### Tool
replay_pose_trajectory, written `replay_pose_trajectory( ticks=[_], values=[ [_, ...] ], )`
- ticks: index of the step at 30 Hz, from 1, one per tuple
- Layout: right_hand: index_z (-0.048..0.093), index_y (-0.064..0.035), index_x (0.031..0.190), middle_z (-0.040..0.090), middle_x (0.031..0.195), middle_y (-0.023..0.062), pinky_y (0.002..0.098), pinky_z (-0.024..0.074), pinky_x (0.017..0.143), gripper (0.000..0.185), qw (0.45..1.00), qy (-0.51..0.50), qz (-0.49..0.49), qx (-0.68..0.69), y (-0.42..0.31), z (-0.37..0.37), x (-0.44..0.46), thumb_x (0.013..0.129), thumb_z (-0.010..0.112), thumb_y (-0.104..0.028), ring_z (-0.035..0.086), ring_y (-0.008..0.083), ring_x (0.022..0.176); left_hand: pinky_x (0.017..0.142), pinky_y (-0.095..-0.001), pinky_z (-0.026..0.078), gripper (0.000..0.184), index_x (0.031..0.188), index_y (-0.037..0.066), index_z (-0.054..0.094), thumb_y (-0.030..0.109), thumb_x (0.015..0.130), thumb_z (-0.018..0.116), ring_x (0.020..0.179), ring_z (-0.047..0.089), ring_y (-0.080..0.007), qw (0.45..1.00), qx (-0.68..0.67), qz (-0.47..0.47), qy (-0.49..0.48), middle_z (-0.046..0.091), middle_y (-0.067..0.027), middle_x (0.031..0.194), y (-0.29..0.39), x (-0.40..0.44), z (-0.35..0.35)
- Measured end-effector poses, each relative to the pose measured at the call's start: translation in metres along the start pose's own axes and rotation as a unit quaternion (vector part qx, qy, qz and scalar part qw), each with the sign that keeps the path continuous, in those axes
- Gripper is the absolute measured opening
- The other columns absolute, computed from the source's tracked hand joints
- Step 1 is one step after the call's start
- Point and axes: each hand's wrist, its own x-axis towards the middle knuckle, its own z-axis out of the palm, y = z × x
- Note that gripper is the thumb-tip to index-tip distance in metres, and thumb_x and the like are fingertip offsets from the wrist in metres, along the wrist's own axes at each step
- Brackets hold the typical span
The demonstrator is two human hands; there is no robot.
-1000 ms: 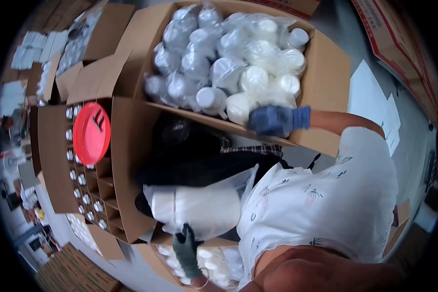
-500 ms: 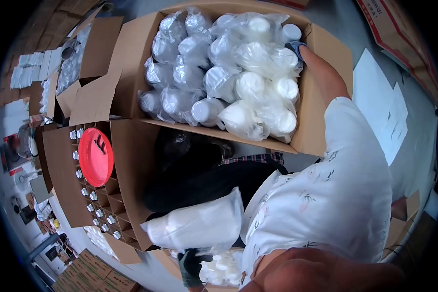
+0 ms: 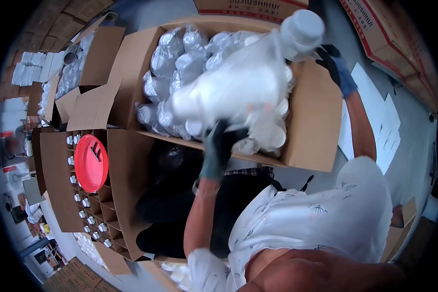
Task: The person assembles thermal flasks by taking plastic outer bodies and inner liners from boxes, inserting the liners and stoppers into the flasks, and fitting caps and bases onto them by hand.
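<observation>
A clear plastic bag with white contents (image 3: 238, 80), blurred by motion, hangs over the near side of a big cardboard box (image 3: 316, 109). My left hand (image 3: 219, 148), in a dark green glove, grips the bag's lower edge. Up at the right, my right hand (image 3: 335, 68), in a blue and dark glove, has its fingers against a white lidded jar (image 3: 301, 34) raised above the box's far right corner. Part of its grip is hidden. Rows of bagged white jars (image 3: 168, 63) fill the box.
Left of my dark-trousered legs (image 3: 180, 199) stands a divided carton (image 3: 124, 194) of capped bottles, with a red round tray (image 3: 90, 165) on it. Another open box (image 3: 100, 53) lies farther left. Printed cartons (image 3: 374, 29) and white sheets (image 3: 370, 117) are at the right.
My left hand has come up from the bottom with the bag, over the box. My right hand has moved right and out of the box, the white jar rising with it.
</observation>
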Motion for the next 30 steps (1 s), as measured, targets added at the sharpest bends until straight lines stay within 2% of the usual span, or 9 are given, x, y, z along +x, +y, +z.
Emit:
replay_pose_trajectory(
  ticks=[5,7,11,15,21,23,26,27,30],
  values=[
    [0.051,-0.0011,0.131,0.063,0.112,0.0054,0.0254,0.0459,0.086,0.044,0.953,0.141,-0.255,-0.086,-0.024,-0.046,-0.088,0.092,0.064,-0.014,0.057,0.0113,0.099,0.085,-0.0435,0.055,0.022,0.105,0.0,0.056,0.018,0.094,0.058,0.094,0.067,-0.0333,0.982,-0.091,0.048,-0.156,0.065,-0.014,0.102,-0.076,0.139,0.092],
    [0.051,-0.0013,0.132,0.063,0.11,0.005,0.0252,0.0467,0.084,0.044,0.955,0.154,-0.254,0.025,-0.027,-0.046,-0.112,0.091,0.064,-0.01,0.058,0.0111,0.096,0.088,-0.0338,0.052,0.031,0.117,-0.001,0.054,0.016,0.093,0.061,0.106,0.062,-0.0236,0.959,0.237,0.066,-0.139,0.064,-0.0126,0.112,-0.089,0.159,0.099],
    [0.055,-0.0014,0.126,0.064,0.104,0.0041,0.0252,0.0484,0.079,0.041,0.966,0.106,-0.235,0.021,0.035,-0.047,-0.114,0.088,0.066,-0.009,0.06,0.0117,0.089,0.093,-0.0308,0.048,0.059,0.143,0.005,0.037,0.019,0.092,0.063,0.118,0.054,-0.0202,0.962,0.23,0.093,-0.112,0.048,-0.0104,0.135,-0.046,0.095,0.074],
    [0.055,-0.0019,0.122,0.063,0.113,0.0068,0.0299,0.05,0.087,0.042,0.973,-0.033,-0.052,0.221,0.022,0.076,-0.168,0.083,0.071,-0.007,0.06,0.0143,0.102,0.098,-0.0435,0.046,0.064,0.147,0.007,0.03,0.045,0.097,0.047,0.126,0.047,-0.0274,0.988,0.056,0.095,-0.106,0.043,-0.0129,0.142,0.012,0.025,0.003],
    [0.04,-0.0036,0.139,0.046,0.138,0.0155,0.0371,0.0356,0.108,0.057,0.765,-0.47,-0.434,-0.076,-0.023,0.203,-0.261,0.09,0.063,-0.021,0.047,0.0291,0.125,0.103,-0.046,0.042,0.066,0.146,0.008,0.032,0.053,0.098,0.036,0.129,0.043,-0.0287,0.97,-0.104,0.2,0.091,0.04,-0.0135,0.143,0.063,-0.132,-0.1],
    [0.043,-0.005,0.137,0.049,0.134,0.0159,0.0373,0.038,0.104,0.053,0.728,-0.589,-0.33,-0.114,-0.026,0.204,-0.236,0.09,0.062,-0.022,0.05,0.0314,0.12,0.103,-0.0457,0.042,0.066,0.146,0.008,0.032,0.053,0.098,0.036,0.128,0.044,-0.0286,0.949,-0.082,0.25,0.172,0.041,-0.0135,0.143,0.053,-0.19,-0.133],
    [0.047,-0.0067,0.134,0.046,0.133,0.0214,0.0465,0.0351,0.103,0.056,0.905,-0.157,-0.336,-0.208,0.048,0.157,-0.101,0.083,0.06,-0.026,0.044,0.0374,0.122,0.103,-0.0454,0.042,0.066,0.146,0.008,0.033,0.053,0.098,0.036,0.128,0.044,-0.0284,0.912,-0.05,0.304,0.27,0.041,-0.0134,0.143,0.033,-0.256,-0.167],
    [0.044,-0.008,0.138,0.035,0.144,0.0208,0.0557,0.0291,0.106,0.069,0.761,0.055,-0.328,-0.557,0.104,0.135,-0.03,0.079,0.064,-0.037,0.031,0.0406,0.132,0.103,-0.0453,0.042,0.066,0.145,0.008,0.033,0.053,0.098,0.036,0.127,0.045,-0.0284,0.901,-0.036,0.315,0.296,0.041,-0.0134,0.142,0.031,-0.273,-0.175],
    [0.039,-0.0165,0.142,0.032,0.149,0.0114,0.0611,0.0292,0.104,0.084,0.709,-0.01,-0.089,-0.699,0.102,0.103,0.019,0.072,0.07,-0.05,0.024,0.0395,0.138,0.103,-0.0449,0.042,0.066,0.145,0.007,0.034,0.053,0.098,0.037,0.127,0.045,-0.0282,0.879,-0.01,0.337,0.337,0.042,-0.0133,0.142,0.023,-0.302,-0.187]
  ],
)
